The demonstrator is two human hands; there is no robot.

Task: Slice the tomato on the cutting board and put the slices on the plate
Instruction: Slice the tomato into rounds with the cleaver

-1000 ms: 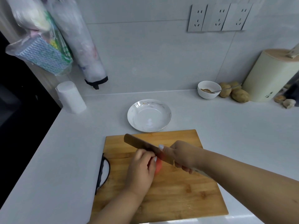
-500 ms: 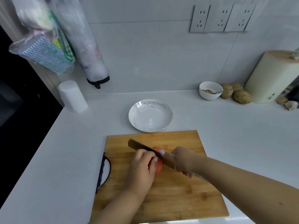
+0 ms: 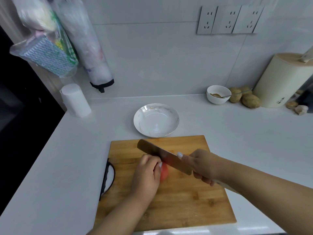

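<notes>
A red tomato (image 3: 164, 173) lies on the wooden cutting board (image 3: 186, 206), mostly hidden under my left hand (image 3: 146, 175), whose curled fingers hold it down. My right hand (image 3: 202, 166) grips the handle of a broad cleaver (image 3: 160, 156). The blade slants over the tomato's right side, tip pointing far left; whether its edge is in the flesh is hidden. The white marbled plate (image 3: 174, 116) stands just beyond the board with nothing on it.
A white bowl with a spoon (image 3: 218, 94), potatoes (image 3: 250, 100) and a cream knife block (image 3: 281, 82) stand at the back right. A white paper roll (image 3: 75, 100) stands back left, under hanging bags (image 3: 50, 48). The counter drops off at the left.
The cleaver's blade dipped down at the tomato half a second ago and now stands higher again, showing more of its flat side. My left hand stays on the tomato.
</notes>
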